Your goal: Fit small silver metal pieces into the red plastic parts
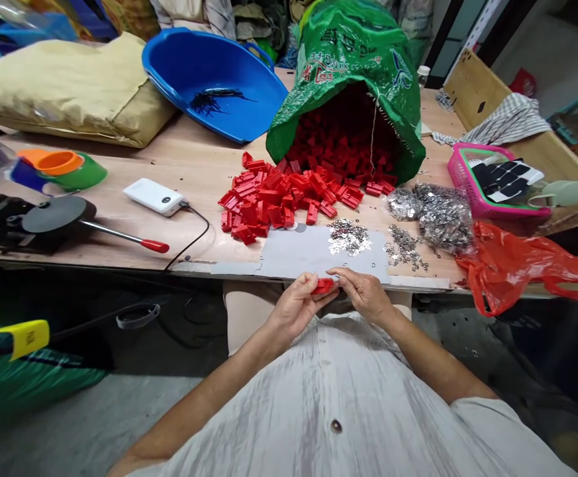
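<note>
Close to my body, at the table's front edge, my left hand (pixel 299 301) is closed on a red plastic part (pixel 323 286). My right hand (pixel 363 291) is beside it, thumb and forefinger pinched together near the part; whatever they hold is too small to make out. Just beyond lies a grey sheet (pixel 293 255) with a heap of small shiny metal pieces (pixel 349 237) on it. To the left of that heap, a pile of red plastic parts (pixel 273 199) spills from a green sack (pixel 353 59).
Left are a hand press with a red-tipped lever (pixel 153 246), a white power bank (pixel 153 197) with a cable, and a blue basin (pixel 219 59). Right are bagged metal pieces (pixel 445 215), loose metal pieces (pixel 404 248), a pink basket (pixel 467 192) and a red plastic bag (pixel 527 262).
</note>
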`<move>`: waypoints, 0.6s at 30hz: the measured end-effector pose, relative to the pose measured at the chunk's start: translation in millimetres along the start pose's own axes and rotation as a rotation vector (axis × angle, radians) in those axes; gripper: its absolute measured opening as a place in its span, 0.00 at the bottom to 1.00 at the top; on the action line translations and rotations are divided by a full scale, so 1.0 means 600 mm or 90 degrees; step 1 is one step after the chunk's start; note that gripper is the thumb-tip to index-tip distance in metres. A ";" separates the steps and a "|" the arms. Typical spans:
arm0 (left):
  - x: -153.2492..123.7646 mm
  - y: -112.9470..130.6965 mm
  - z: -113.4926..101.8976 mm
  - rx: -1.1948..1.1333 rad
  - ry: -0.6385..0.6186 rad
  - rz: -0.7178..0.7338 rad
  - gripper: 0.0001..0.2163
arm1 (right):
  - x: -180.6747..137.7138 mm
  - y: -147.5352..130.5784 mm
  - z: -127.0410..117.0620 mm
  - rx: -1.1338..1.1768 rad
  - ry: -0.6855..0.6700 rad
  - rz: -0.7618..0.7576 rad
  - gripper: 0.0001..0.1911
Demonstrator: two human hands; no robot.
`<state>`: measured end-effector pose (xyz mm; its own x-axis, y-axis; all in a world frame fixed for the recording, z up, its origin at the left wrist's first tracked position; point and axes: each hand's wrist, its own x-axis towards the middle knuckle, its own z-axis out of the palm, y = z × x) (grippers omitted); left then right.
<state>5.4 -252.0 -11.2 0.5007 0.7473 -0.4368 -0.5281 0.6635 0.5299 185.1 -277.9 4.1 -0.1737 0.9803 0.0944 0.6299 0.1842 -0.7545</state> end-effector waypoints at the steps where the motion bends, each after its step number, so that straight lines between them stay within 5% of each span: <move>1: 0.002 -0.004 -0.012 0.042 0.008 -0.027 0.10 | -0.002 0.010 -0.009 -0.023 0.010 0.028 0.18; 7: 0.035 -0.046 -0.081 0.161 0.159 -0.128 0.10 | -0.016 0.122 -0.087 -0.230 0.206 0.178 0.11; 11: 0.058 -0.054 -0.097 0.161 0.217 -0.113 0.17 | -0.010 0.172 -0.124 -0.363 0.230 0.228 0.11; 15: 0.056 -0.043 -0.093 0.232 0.173 -0.109 0.20 | 0.015 0.179 -0.128 -0.403 0.196 0.237 0.10; 18: 0.039 -0.024 -0.083 0.345 0.066 -0.121 0.17 | 0.035 0.173 -0.121 -0.411 0.180 0.237 0.09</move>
<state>-9.2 -242.3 -65.5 0.4684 0.6343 -0.6150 0.0043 0.6944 0.7195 301.9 -232.9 -25.2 0.2776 0.9509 0.1365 0.9382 -0.2379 -0.2513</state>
